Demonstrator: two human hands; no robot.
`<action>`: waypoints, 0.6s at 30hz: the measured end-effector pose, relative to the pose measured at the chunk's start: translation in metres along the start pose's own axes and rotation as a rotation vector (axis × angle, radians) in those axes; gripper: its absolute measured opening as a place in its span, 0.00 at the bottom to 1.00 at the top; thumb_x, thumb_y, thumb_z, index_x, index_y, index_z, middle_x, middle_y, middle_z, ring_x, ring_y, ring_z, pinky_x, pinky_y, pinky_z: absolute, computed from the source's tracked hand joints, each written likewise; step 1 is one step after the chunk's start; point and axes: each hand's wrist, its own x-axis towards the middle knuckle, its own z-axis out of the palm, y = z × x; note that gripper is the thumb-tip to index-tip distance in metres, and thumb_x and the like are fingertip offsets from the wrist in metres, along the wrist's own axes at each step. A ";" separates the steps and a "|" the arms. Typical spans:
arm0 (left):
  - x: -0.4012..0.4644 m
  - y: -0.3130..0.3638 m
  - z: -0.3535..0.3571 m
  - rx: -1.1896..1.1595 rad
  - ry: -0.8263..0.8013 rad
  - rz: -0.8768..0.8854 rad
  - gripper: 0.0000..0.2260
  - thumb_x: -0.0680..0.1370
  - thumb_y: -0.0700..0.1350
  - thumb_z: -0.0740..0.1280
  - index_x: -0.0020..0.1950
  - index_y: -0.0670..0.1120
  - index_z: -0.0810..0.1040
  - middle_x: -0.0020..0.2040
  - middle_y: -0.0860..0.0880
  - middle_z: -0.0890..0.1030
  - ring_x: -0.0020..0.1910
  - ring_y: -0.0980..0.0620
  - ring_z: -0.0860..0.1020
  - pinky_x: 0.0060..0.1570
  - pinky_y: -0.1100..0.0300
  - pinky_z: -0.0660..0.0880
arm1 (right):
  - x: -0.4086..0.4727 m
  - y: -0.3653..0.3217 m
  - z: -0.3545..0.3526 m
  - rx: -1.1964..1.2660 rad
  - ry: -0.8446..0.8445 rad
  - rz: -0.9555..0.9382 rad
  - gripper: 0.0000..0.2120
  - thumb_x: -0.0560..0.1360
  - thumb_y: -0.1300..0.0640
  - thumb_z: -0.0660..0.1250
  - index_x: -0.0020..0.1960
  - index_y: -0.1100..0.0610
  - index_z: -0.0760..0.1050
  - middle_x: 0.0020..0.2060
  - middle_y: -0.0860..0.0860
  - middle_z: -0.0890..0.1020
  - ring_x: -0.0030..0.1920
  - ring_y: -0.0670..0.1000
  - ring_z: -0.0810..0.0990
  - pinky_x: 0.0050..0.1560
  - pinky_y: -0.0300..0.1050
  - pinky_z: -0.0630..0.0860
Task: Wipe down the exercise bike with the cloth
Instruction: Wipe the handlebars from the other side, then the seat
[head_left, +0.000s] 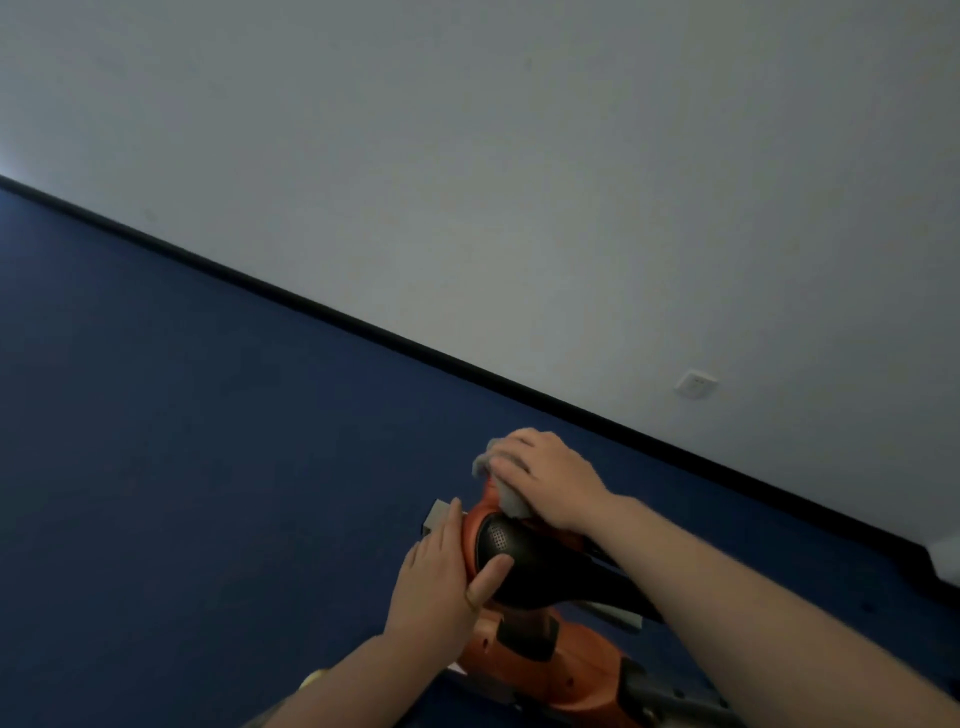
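An orange and black exercise bike (524, 561) sits low in the view on a dark blue floor (208, 467). On the bike's far end, the right hand (545, 480) presses a grey cloth (506, 496) down, fingers curled over it. On the bike's near left side, the left hand (441, 577) lies flat with straight fingers, thumb on the black saddle-shaped part. Beyond the bike, a pale wall (519, 182) carries a white socket (696, 384).
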 end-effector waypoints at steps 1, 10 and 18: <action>-0.001 0.000 0.002 -0.030 0.006 -0.001 0.43 0.72 0.72 0.46 0.79 0.49 0.44 0.79 0.51 0.55 0.76 0.53 0.58 0.74 0.52 0.58 | -0.002 -0.008 0.008 -0.073 0.060 0.023 0.17 0.80 0.40 0.51 0.62 0.41 0.74 0.65 0.43 0.70 0.67 0.49 0.65 0.64 0.49 0.64; 0.011 0.003 -0.007 -0.144 0.089 0.178 0.28 0.75 0.70 0.38 0.73 0.65 0.39 0.77 0.65 0.45 0.74 0.70 0.44 0.75 0.63 0.48 | -0.085 0.012 0.036 -0.107 0.248 0.269 0.25 0.79 0.38 0.38 0.75 0.33 0.39 0.77 0.42 0.54 0.73 0.47 0.61 0.66 0.46 0.67; 0.067 0.038 -0.021 -0.194 -0.070 0.342 0.23 0.82 0.57 0.48 0.77 0.55 0.58 0.77 0.60 0.57 0.75 0.65 0.52 0.75 0.63 0.50 | -0.041 -0.006 0.025 -0.146 0.212 0.731 0.19 0.82 0.45 0.45 0.70 0.47 0.63 0.60 0.50 0.77 0.55 0.53 0.77 0.49 0.50 0.69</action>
